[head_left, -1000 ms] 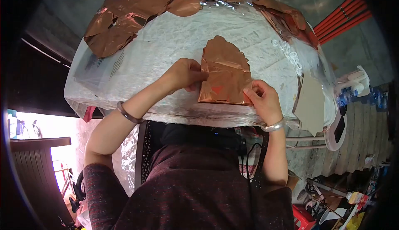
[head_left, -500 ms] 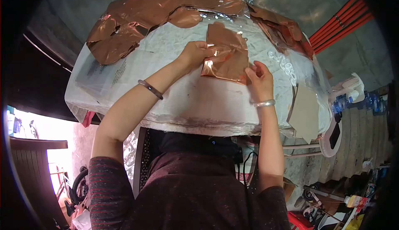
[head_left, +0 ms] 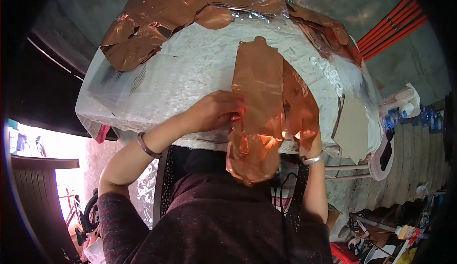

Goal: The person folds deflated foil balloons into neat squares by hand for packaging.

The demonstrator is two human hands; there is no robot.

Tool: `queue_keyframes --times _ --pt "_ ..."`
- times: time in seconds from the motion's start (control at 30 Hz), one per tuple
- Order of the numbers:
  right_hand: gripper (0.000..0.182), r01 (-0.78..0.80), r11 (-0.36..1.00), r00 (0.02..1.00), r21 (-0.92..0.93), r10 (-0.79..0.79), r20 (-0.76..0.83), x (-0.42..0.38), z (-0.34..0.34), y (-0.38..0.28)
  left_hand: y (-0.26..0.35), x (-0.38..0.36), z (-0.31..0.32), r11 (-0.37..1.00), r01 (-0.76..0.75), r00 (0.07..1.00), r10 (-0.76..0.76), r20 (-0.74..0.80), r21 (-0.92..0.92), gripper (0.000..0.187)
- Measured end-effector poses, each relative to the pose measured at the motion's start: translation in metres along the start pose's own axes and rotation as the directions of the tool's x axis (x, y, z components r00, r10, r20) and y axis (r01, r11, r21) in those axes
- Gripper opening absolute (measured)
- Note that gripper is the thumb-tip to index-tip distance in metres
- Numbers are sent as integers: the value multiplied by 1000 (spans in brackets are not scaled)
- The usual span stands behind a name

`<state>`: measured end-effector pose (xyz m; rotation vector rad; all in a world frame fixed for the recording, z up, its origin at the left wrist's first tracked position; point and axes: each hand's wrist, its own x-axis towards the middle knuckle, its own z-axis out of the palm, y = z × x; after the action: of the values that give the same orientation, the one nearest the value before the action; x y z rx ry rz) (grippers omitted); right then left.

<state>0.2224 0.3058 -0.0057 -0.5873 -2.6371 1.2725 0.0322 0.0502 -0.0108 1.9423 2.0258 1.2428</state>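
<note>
A flat copper-coloured foil balloon (head_left: 259, 80) lies partly unfolded, with a small tab at its far end. Its near end droops over the table's front edge towards my lap. My left hand (head_left: 221, 111) is closed at the balloon's left edge, fingers pinched on the foil. On the other side, a folded-out flap of the same foil curves down to my right hand (head_left: 312, 146). The foil covers most of that hand's fingers, which appear to grip the flap's lower end.
More copper foil pieces (head_left: 176, 9) lie along the table's back, with others (head_left: 328, 35) at the back right. White rings (head_left: 328, 76) and a grey-beige card (head_left: 352, 128) are on the right of the white-covered table (head_left: 190, 68). Red poles (head_left: 392, 25) stand beyond.
The folded foil balloon has opened out into a longer shape, its near end now past the table edge. Both hands have moved towards my body, the right one drawing a flap along.
</note>
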Motion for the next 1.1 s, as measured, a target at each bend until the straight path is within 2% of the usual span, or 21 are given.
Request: queue_keyframes --times 0.03,0.17,0.23,0.3,0.37,0.5,0.57,0.63,0.67,0.7,0.73,0.77,0.8,0.83,0.87,0.9,0.93,0.97,1.03,1.07,1.1 --pt "38 174 979 984 -110 -177 -21 2 3 10 2 -3 -2 999 14 999 -15 31 40 35" --pt "29 241 941 950 -238 -279 -142 6 5 13 6 -11 -12 999 -25 995 21 95 36 37" --pt "31 248 966 929 77 -215 -300 14 5 24 9 -16 -17 977 213 977 -214 15 5 38" --pt "30 269 951 926 155 -211 -314 15 2 26 9 -17 -23 974 224 974 -224 -12 -6 38" --pt "33 179 873 946 454 -27 -322 14 1 14 9 -14 -28 972 236 971 -236 -46 -19 38" --pt "37 179 826 966 535 -44 -255 12 19 11 12 -1 -24 940 341 940 -340 31 -12 38" --pt "41 145 857 989 494 -145 -38 11 39 31 7 1 -16 928 372 927 -372 40 2 37" --pt "39 370 856 923 361 -383 -38 10 56 -13 3 1 -9 874 477 873 -483 -71 -93 35" --pt "38 553 793 832 -254 -542 118 10 42 -35 2 2 -7 874 476 872 -483 -76 -94 35" --pt "38 558 790 829 -254 -545 124 9 40 -40 1 4 -7 849 493 849 -517 -106 -192 34" --pt "37 505 848 863 -162 -501 69 8 40 -43 0 4 -8 814 504 821 -555 -133 -288 33" --pt "35 446 893 895 -63 -446 22 7 42 -44 -1 4 -9 810 510 816 -562 -136 -289 33" --pt "36 459 876 880 -147 -472 -61 12 39 -40 0 5 -11 775 533 790 -600 -128 -339 33" --pt "36 459 877 881 -145 -470 -56 16 38 -37 0 7 -11 738 552 764 -634 -118 -388 34" --pt "37 399 883 904 -249 -424 -56 19 37 -37 -2 8 -11 736 555 763 -636 -116 -389 34" --pt "37 334 875 924 -352 -378 -64 20 36 -37 -3 10 -11 685 556 738 -668 -99 -470 37" --pt "37 334 874 924 -352 -378 -64 19 38 -37 -4 13 -10 628 552 714 -696 -80 -549 41" --pt "39 347 867 915 -359 -396 -71 17 43 -39 -4 16 -10 628 551 713 -696 -81 -550 41" --pt "42 379 848 896 -370 -436 -81 14 54 -43 4 25 -13 539 741 601 -798 37 -401 55" --pt "44 350 870 911 -346 -402 -88 13 58 -43 4 25 -10 539 740 599 -800 30 -402 55" --pt "44 357 868 909 -346 -408 -87 11 61 -45 5 26 -6 598 722 638 -770 2 -346 60"
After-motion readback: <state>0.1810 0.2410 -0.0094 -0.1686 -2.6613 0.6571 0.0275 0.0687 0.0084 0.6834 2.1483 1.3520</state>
